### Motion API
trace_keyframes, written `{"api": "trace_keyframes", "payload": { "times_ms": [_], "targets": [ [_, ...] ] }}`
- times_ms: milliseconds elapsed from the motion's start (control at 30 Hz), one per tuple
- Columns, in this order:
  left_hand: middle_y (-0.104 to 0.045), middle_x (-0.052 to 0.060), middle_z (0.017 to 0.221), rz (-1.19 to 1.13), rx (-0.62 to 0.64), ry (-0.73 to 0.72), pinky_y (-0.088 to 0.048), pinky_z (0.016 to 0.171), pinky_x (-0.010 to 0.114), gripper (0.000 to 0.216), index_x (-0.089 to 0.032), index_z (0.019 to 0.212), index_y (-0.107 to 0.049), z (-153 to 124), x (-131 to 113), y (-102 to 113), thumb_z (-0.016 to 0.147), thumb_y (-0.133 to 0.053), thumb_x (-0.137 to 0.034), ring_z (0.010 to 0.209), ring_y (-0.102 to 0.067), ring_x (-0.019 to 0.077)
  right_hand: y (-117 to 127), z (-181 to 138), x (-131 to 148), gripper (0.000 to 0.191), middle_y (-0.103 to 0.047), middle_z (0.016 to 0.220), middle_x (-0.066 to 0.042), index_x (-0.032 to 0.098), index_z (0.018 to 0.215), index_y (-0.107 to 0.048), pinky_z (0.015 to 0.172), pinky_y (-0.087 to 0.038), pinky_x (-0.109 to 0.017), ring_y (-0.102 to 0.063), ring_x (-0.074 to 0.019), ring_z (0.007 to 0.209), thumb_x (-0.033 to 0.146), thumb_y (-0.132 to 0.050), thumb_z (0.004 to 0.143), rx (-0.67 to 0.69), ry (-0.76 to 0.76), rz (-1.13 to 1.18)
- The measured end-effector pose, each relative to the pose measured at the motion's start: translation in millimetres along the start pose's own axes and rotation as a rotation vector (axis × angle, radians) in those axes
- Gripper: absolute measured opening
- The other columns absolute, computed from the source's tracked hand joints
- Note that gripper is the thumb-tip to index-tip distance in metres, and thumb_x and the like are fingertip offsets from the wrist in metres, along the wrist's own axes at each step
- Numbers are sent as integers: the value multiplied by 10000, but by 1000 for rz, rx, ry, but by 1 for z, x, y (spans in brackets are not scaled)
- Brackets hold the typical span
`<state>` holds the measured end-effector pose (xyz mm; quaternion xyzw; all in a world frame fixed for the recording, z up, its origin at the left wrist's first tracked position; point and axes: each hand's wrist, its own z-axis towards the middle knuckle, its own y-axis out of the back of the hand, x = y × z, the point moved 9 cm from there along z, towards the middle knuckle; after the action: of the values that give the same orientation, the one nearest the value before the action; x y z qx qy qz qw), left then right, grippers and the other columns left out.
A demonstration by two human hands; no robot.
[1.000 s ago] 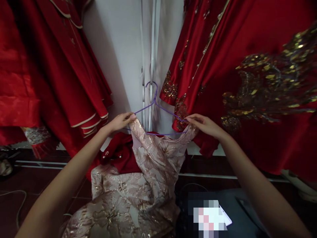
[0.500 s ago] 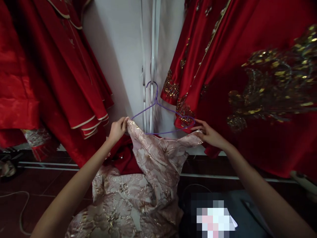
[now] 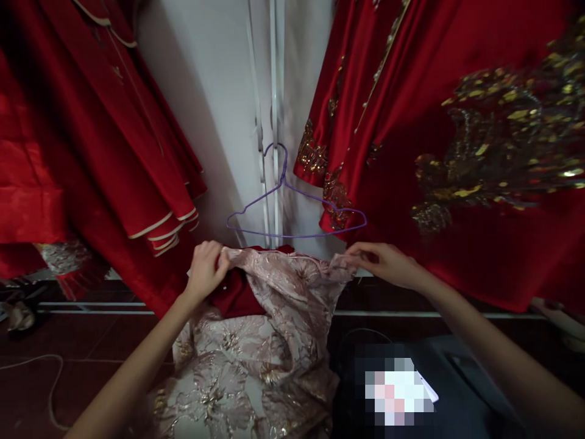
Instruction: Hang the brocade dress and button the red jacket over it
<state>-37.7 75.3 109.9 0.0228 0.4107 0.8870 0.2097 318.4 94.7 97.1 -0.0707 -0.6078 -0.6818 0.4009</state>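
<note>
A pink and gold brocade dress (image 3: 274, 329) hangs down between my arms toward the floor. My left hand (image 3: 205, 271) is closed on its left shoulder edge. My right hand (image 3: 381, 262) pinches its right shoulder edge. Just above the dress, a thin purple wire hanger (image 3: 292, 210) hangs bare from a white wall rail (image 3: 273, 91), with its hook caught on the rail. A dark red garment (image 3: 237, 292) lies behind the dress near my left hand.
Red satin garments (image 3: 91, 140) hang at the left. A red gown with gold sequin embroidery (image 3: 457, 152) hangs at the right. The floor is dark, with a thin cable (image 3: 46, 372) at the lower left. A dark object with a blurred patch (image 3: 393, 396) sits at the lower right.
The dress shoulders came off the purple hanger and my hands lowered them below it. The hanger now hangs bare from the rail.
</note>
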Motion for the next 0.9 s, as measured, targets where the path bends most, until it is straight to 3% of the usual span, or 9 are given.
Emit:
{"api": "trace_keyframes", "payload": {
  "times_ms": [67,133,233,367,467,567,700,900],
  "targets": [
    [-608,73,1010,-63,37,-148,-380,851,355,182,-200,828,-575,19,-38,-8,850,-421,-294,955,-499,209,2,2,25,237,-671,925,-59,250,833,-658,837,-458,-385,-601,-231,911,460,-559,789,-48,111,-125],
    [-572,41,1166,-151,106,-262,-348,931,362,193,-207,750,-579,36,-73,-26,845,-425,-275,1060,-465,198,8,8,41,195,-635,1080,-61,250,843,-635,931,-405,-406,-558,-239,1042,417,-538,815,-131,200,-152],
    [-537,-4,1253,-292,261,-328,-286,1006,385,221,-199,645,-578,51,-106,-63,818,-450,-250,1131,-428,190,29,21,34,165,-566,1226,-60,248,908,-567,960,-389,-423,-527,-230,1120,369,-467,858,-297,215,-70],
    [-539,0,1247,-372,382,-232,-182,1047,432,247,-197,664,-613,48,-109,-93,822,-441,-276,1178,-395,197,63,29,-20,149,-530,1273,-89,225,902,-537,947,-394,-439,-521,-247,1136,343,-474,838,-515,109,-70],
    [-534,-1,1250,-392,402,-187,-162,1038,429,262,-194,672,-618,40,-104,-93,831,-431,-286,1173,-404,188,83,19,-63,130,-589,1176,-126,203,820,-554,960,-376,-417,-526,-261,1109,323,-504,805,-648,-9,-204],
    [-535,-12,1248,-423,403,-176,-171,1028,412,266,-194,674,-620,34,-106,-88,834,-423,-270,1153,-416,176,94,5,-90,105,-630,1085,-131,202,757,-541,919,-401,-403,-565,-258,1022,301,-520,785,-716,-74,-281],
    [-526,-25,1263,-417,393,-211,-171,1032,413,240,-198,669,-615,31,-115,-85,823,-446,-269,1155,-402,180,97,-4,-96,78,-633,1080,-124,213,797,-530,884,-423,-386,-585,-239,985,290,-521,790,-754,-60,-276],
    [-480,-10,1320,-327,356,-242,-153,1040,464,236,-194,665,-624,30,-115,-84,817,-473,-295,1170,-389,211,90,-6,-77,116,-622,1093,-125,228,906,-530,896,-419,-369,-578,-226,1010,299,-492,823,-747,11,-220]
  ]
}}
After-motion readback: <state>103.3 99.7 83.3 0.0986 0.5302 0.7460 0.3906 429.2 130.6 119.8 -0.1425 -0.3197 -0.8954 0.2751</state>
